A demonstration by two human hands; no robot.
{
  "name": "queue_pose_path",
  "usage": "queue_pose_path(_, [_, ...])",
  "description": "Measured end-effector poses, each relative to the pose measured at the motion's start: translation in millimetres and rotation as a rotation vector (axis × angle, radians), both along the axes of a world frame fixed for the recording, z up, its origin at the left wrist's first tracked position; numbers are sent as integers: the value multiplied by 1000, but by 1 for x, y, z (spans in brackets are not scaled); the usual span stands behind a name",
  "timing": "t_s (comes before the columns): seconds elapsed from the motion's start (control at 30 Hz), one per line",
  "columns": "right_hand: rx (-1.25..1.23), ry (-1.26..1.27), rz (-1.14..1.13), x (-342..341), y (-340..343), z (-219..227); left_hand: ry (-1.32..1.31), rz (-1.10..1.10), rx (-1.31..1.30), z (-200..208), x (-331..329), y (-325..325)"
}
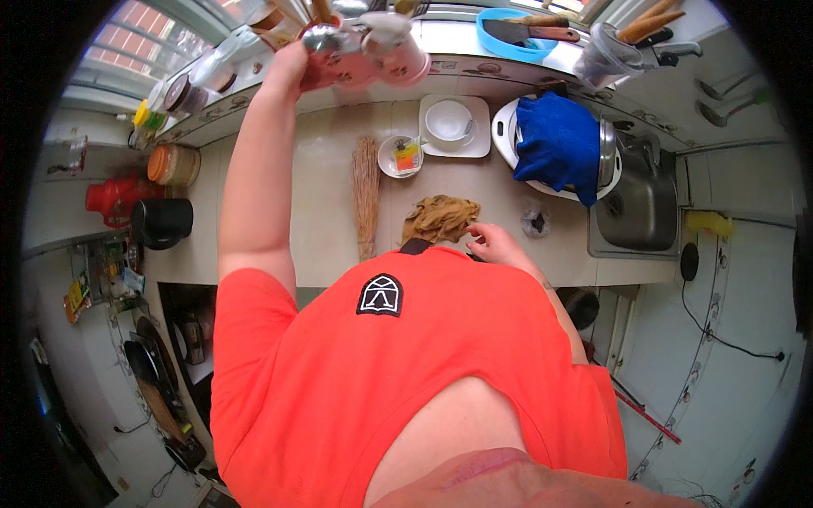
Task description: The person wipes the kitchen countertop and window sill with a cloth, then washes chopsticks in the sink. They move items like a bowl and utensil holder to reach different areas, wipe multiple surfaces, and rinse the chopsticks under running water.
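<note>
My left arm stretches up to the window ledge, where my left hand (293, 68) is at a group of pink containers (398, 63). A shiny metal-looking lid or cup (330, 40) sits right by it. The fingers are hidden there, so their grip does not show. My right hand (498, 245) is low over the counter's front edge, fingers loosely bent and apart, holding nothing. Just beside its fingertips lies a crumpled brown cloth (440, 218). A bundled straw whisk (365, 195) lies left of the cloth. Behind it, a small white bowl (386, 161) has a yellow-and-orange packet (408, 156) on it.
A white bowl (448, 123) stands on a square plate (480, 144). To the right, a blue cloth (555, 144) covers things in a white basin (506, 135) beside the sink (635, 216). A blue tray (500, 46) with knives and a black canister (161, 223) flank the work area.
</note>
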State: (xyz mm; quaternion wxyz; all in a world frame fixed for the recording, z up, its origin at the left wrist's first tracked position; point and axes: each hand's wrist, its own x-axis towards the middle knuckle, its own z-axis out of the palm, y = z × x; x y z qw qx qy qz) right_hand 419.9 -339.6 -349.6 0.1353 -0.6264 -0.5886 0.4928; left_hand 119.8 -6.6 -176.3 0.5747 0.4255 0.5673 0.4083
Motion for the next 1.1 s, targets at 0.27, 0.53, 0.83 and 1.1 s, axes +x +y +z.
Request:
queue_pose_path(0.27, [-17,34,-151,23,-40,-16,208,3,16,-37,77,104])
queue_pose_path(0.53, [-91,71,-200,33,-61,-32,135,-27,37,-20,126,67])
queue_pose_path(0.83, [-39,39,-154,33,-47,-31,155,-101,-12,-6,111,40])
queue_pose_path(1.1, [-79,47,-172,34,-57,-45,696,-154,405,-181,2,-107])
